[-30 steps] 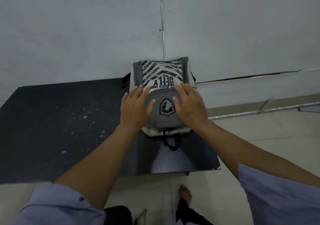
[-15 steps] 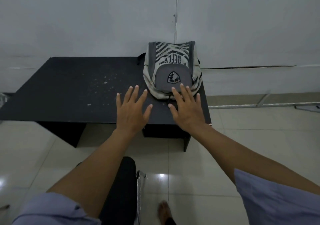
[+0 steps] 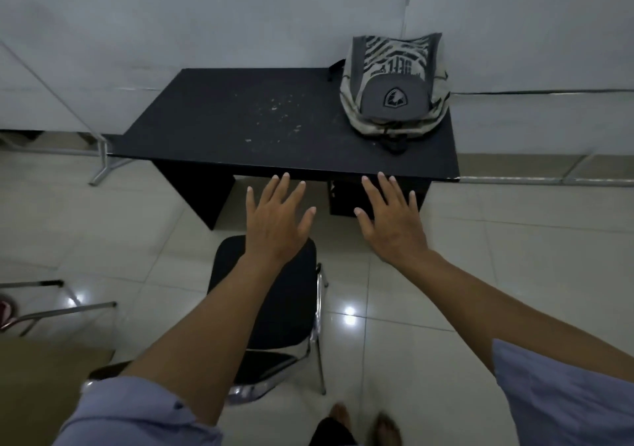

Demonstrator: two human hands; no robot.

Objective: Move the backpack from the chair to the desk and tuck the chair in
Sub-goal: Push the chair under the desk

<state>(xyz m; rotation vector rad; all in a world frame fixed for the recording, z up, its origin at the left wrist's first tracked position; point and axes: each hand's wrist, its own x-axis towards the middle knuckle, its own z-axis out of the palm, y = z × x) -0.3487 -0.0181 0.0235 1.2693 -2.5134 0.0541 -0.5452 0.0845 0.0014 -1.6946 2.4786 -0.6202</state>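
Note:
The grey and beige backpack (image 3: 394, 92) with a black striped print lies on the far right corner of the black desk (image 3: 260, 126), leaning against the wall. A black padded chair (image 3: 291, 308) with a chrome frame stands on the tiles in front of the desk, apart from it, its seat partly hidden by my left forearm. My left hand (image 3: 276, 219) hovers open above the chair's front edge, fingers spread. My right hand (image 3: 391, 219) is open too, in the air just short of the desk's near edge. Neither hand touches anything.
White walls stand behind the desk. A metal rail (image 3: 514, 180) runs along the floor at right. Metal legs of other furniture (image 3: 58, 308) show at the left. My bare feet (image 3: 363, 421) are on glossy tiles behind the chair.
Both hands came off the backpack and drew back past the desk's near edge. The view pulled away from the desk, and the chair now shows below my arms.

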